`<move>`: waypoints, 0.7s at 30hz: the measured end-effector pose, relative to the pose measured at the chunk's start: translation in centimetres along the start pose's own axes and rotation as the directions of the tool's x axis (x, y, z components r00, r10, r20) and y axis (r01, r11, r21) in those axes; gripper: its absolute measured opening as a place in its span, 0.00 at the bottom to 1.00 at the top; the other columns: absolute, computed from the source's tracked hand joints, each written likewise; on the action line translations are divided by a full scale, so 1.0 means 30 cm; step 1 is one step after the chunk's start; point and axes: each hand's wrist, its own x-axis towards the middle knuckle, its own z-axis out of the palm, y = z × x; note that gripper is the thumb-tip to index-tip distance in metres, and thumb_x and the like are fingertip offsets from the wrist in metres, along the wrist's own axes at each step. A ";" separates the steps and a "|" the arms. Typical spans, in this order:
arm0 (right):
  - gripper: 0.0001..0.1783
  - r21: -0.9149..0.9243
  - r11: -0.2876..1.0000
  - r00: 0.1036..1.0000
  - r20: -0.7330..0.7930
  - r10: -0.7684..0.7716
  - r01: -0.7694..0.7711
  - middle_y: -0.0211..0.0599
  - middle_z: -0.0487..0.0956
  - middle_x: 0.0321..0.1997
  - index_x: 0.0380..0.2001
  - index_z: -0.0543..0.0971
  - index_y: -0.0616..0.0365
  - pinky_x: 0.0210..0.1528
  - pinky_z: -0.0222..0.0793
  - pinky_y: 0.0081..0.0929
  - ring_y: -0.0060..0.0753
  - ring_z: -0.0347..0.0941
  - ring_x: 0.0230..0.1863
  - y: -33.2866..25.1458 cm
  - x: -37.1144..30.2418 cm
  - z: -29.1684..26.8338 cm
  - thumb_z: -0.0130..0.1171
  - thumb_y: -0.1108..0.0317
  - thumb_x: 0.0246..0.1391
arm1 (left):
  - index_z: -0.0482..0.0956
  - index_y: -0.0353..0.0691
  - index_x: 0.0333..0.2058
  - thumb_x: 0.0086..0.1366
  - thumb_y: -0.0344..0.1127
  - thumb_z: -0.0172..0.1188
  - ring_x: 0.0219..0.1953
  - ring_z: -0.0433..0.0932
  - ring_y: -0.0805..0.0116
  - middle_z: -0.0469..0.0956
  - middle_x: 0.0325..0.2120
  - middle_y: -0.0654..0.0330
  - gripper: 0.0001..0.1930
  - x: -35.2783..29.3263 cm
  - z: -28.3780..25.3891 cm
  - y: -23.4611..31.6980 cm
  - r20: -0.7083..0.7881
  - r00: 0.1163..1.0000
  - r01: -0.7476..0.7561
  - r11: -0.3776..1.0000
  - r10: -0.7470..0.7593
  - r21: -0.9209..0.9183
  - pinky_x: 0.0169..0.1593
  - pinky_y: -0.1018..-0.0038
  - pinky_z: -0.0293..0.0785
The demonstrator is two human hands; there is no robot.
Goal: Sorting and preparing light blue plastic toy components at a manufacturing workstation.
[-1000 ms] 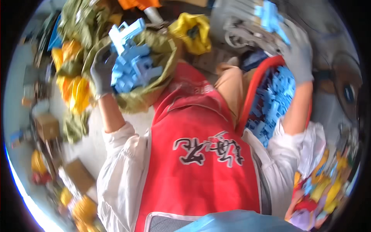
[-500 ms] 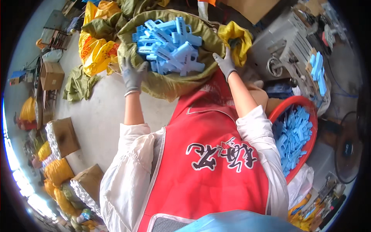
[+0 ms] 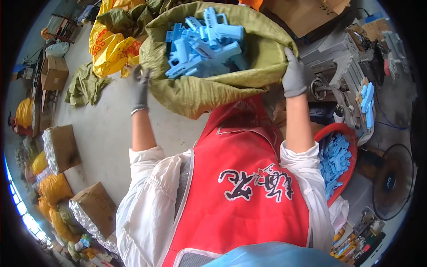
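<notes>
An olive-green woven sack (image 3: 187,95) stands at the top middle with its mouth spread wide. Light-blue toy pistols (image 3: 202,49) lie heaped inside, mostly toward the left of the opening. My right hand (image 3: 294,76), in a grey glove, has its fingers and thumb closed on the sack's right rim and draws it outward. Also gloved in grey, my left hand (image 3: 140,91) is at the sack's left side, close against the cloth; its fingers are blurred, so their hold does not show.
At the right, a red tub (image 3: 351,164) holds more light-blue pieces, near a grey machine with a handwheel (image 3: 318,89) and a round fan (image 3: 391,182). Yellow bags (image 3: 113,53) and a crumpled green sack (image 3: 86,84) lie left. Cardboard boxes (image 3: 95,207) stand on the floor.
My right hand has moved right with the sack's rim, and the mouth is stretched wider that way. The yellow bag beside it is hidden. My left hand has shifted slightly left.
</notes>
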 end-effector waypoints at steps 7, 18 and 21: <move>0.26 -0.306 0.952 0.999 -0.027 -0.027 0.017 0.41 0.77 0.44 0.45 0.75 0.68 0.49 0.65 0.26 0.31 0.72 0.45 -0.023 -0.020 -0.036 0.51 0.52 0.58 | 0.77 0.33 0.45 0.59 0.41 0.63 0.39 0.74 0.73 0.78 0.38 0.60 0.20 0.004 0.132 -0.148 0.085 0.980 0.185 0.978 -0.177 -0.100 0.45 0.77 0.69; 0.22 -0.242 0.968 0.983 0.179 -0.027 0.071 0.30 0.78 0.39 0.41 0.77 0.58 0.48 0.67 0.26 0.25 0.72 0.41 0.145 -0.088 -0.169 0.56 0.50 0.55 | 0.70 0.36 0.52 0.66 0.42 0.49 0.48 0.75 0.63 0.74 0.48 0.55 0.20 0.081 -0.273 -0.025 0.205 0.963 0.248 0.879 -0.176 -0.407 0.50 0.68 0.73; 0.44 -0.485 0.841 0.970 0.155 -0.188 0.241 0.50 0.71 0.55 0.58 0.62 0.67 0.61 0.60 0.31 0.42 0.65 0.60 0.218 -0.272 -0.246 0.63 0.46 0.48 | 0.76 0.35 0.45 0.63 0.37 0.57 0.35 0.75 0.67 0.77 0.37 0.59 0.15 0.078 -0.326 -0.068 -0.127 0.971 0.156 0.940 -0.202 -0.303 0.40 0.76 0.74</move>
